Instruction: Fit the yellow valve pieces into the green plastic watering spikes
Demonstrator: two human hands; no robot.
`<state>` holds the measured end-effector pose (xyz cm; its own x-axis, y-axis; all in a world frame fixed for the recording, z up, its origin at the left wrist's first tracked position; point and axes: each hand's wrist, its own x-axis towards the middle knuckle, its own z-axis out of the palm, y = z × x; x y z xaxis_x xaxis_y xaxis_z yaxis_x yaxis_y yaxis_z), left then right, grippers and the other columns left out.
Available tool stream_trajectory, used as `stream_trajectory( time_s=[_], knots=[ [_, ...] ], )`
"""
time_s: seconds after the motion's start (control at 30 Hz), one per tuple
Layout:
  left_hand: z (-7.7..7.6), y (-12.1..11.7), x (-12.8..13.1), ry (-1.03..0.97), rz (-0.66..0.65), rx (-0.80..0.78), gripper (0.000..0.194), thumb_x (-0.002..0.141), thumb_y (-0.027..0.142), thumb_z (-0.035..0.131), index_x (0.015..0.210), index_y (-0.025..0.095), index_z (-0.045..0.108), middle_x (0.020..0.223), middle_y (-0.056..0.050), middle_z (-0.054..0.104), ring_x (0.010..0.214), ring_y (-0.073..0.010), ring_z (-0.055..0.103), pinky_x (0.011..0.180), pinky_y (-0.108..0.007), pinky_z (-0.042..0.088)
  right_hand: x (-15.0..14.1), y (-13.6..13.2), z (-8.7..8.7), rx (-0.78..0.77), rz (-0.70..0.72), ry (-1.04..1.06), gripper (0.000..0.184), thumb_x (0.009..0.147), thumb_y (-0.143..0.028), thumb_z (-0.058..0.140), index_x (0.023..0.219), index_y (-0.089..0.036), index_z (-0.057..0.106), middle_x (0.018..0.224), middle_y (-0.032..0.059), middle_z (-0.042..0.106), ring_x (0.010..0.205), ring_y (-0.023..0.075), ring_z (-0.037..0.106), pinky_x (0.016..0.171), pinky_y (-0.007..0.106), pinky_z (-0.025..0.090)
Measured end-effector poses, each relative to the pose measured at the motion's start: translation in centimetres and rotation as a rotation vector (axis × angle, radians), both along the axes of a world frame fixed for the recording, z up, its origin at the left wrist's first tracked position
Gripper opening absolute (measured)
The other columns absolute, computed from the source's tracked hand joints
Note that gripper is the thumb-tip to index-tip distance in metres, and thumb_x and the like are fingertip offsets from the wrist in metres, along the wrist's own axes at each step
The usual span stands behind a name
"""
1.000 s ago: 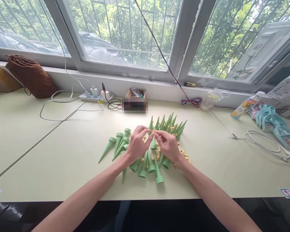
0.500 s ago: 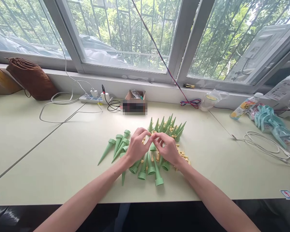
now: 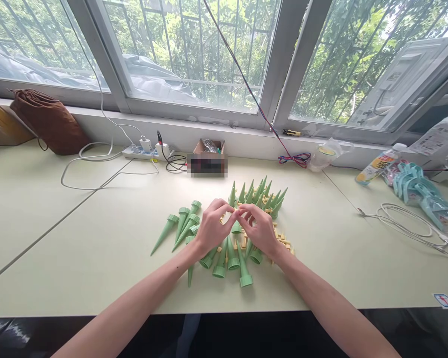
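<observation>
My left hand [image 3: 215, 223] and my right hand [image 3: 259, 226] meet with fingertips pinched together over the table's middle. What they pinch is too small and hidden to make out. Just below the fingertips shows the collar of a green plastic spike [image 3: 236, 227]; whether it is held or lying there I cannot tell. Several loose green spikes [image 3: 243, 266] lie under and in front of the hands. More spikes [image 3: 186, 223] lie left of my left hand. Behind the hands, a cluster of green spikes [image 3: 263, 194] stands points up, with small yellow pieces among them.
Small yellow plastic pieces [image 3: 282, 239] are scattered beside my right wrist. A small cardboard box [image 3: 218, 145], a power strip [image 3: 132, 151] and bundled red-blue wire [image 3: 294, 159] line the back. At right are a bottle [image 3: 379, 166], teal items [image 3: 414, 184] and a white cable [image 3: 410, 221].
The fingertips have shifted very slightly and closed together; a pale yellowish bit visible above them earlier is now harder to see. The spikes around stay in place.
</observation>
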<state>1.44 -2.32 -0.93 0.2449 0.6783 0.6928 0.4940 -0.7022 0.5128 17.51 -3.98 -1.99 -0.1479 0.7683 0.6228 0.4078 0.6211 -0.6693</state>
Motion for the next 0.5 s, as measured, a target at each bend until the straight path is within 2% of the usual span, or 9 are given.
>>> stream_trajectory(
  time_s=[0.33,0.5],
  knots=[
    [-0.30,0.03,0.03,-0.021,-0.045,0.000,0.016,0.092,0.026,0.061,0.079,0.018,0.065,0.078,-0.003,0.060,0.073,-0.0154,0.057,0.065,-0.029,0.048,-0.04,0.01,-0.01,0.034,-0.003,-0.008,0.007,0.095,-0.025,0.056,0.097,-0.021,0.061,0.085,0.0025,0.067,0.062,0.0121,0.060,0.053,0.025,0.053],
    [-0.14,-0.11,0.05,-0.039,-0.009,0.008,0.011,0.093,0.026,0.058,0.087,0.018,0.063,0.081,-0.003,0.062,0.076,-0.0157,0.059,0.068,-0.029,0.049,0.06,-0.17,0.50,0.047,-0.126,0.029,0.008,0.094,-0.028,0.058,0.094,-0.020,0.061,0.081,0.0013,0.065,0.056,0.0110,0.058,0.052,0.025,0.053]
  ],
)
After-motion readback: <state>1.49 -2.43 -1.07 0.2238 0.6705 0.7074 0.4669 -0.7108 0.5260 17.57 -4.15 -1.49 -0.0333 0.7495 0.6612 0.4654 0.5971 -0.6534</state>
